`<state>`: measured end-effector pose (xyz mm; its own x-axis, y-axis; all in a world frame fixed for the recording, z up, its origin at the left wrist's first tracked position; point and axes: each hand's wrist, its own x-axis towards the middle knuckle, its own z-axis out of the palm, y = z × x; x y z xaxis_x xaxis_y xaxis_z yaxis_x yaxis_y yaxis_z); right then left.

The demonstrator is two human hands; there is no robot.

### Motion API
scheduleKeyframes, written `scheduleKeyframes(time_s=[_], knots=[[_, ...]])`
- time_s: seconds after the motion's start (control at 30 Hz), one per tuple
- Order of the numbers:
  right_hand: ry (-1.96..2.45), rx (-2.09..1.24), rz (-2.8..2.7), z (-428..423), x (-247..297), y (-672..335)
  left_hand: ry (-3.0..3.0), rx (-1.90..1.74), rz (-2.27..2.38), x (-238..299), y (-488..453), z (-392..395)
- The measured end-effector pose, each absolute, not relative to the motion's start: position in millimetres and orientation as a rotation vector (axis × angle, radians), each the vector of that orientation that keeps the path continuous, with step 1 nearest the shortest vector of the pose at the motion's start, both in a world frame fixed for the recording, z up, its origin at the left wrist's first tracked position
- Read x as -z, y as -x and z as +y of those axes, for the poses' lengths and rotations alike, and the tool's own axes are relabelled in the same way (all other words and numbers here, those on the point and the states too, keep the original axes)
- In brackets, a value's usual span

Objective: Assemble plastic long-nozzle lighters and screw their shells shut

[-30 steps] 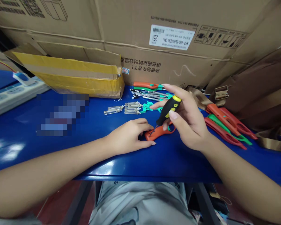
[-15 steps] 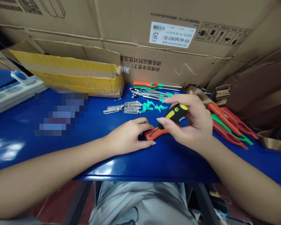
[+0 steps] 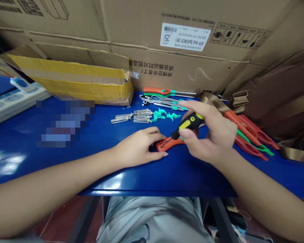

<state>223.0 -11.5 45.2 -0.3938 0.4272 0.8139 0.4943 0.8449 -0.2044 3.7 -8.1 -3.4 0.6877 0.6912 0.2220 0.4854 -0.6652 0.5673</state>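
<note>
My right hand (image 3: 212, 135) is closed around a black-and-yellow screwdriver (image 3: 190, 123), its tip down on an orange plastic handle piece (image 3: 168, 143) lying on the blue table (image 3: 91, 148). My left hand (image 3: 139, 146) rests on the table and pinches the left end of that orange piece between thumb and fingers. Just behind lie small metal clips (image 3: 134, 117) and teal plastic bits (image 3: 166, 115).
Orange, red and green plastic handles (image 3: 250, 136) are piled to the right. More assembled tools (image 3: 167, 96) lie at the back against big cardboard boxes (image 3: 152, 44). A yellow-taped carton (image 3: 73, 81) and a power strip (image 3: 7, 101) sit at the left. Brown straps (image 3: 291, 148) lie at the far right.
My right hand has tipped the screwdriver lower and shifted to the right, with fingers curled tighter on its handle. My left hand has stayed put on the orange piece.
</note>
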Motion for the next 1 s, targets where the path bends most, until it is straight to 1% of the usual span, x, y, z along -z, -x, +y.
scheduleKeyframes(time_s=[0.07,0.13,0.23,0.3,0.43,0.47,0.6,0.63,0.77,0.83,1.0], knots=[[0.691,-0.049,-2.069,-12.4,-46.4,-222.6,-2.423,-0.572,0.910,2.2,-3.8,-8.1],[0.696,-0.091,-2.075,-12.1,-46.8,-222.0,-2.421,-0.560,0.914,2.1,-3.7,-8.1],[0.681,0.058,-2.043,-10.1,-46.0,-222.5,-2.419,-0.566,0.918,3.7,-3.4,-7.8],[0.659,0.092,-2.054,-9.3,-45.2,-224.4,-2.418,-0.571,0.922,4.0,-3.3,-7.6],[0.649,-0.142,-2.163,-10.5,-45.2,-227.4,-2.419,-0.543,0.934,1.8,-3.9,-7.9],[0.656,-0.148,-2.171,-10.9,-45.3,-226.9,-2.414,-0.540,0.935,1.4,-4.0,-8.0],[0.741,0.110,-2.038,-10.2,-45.3,-222.6,-2.410,-0.545,0.939,2.1,-4.2,-7.9],[0.760,0.132,-2.008,-9.8,-45.2,-222.0,-2.416,-0.546,0.943,2.4,-4.2,-7.8],[0.754,-0.073,-2.055,-9.6,-46.6,-222.8,-2.435,-0.566,0.923,2.7,-4.4,-7.3],[0.742,-0.080,-2.069,-9.7,-47.6,-223.1,-2.435,-0.577,0.900,2.6,-4.5,-7.1],[0.701,0.203,-2.041,-9.4,-46.7,-223.2,-2.415,-0.572,0.875,1.8,-4.7,-7.3]])
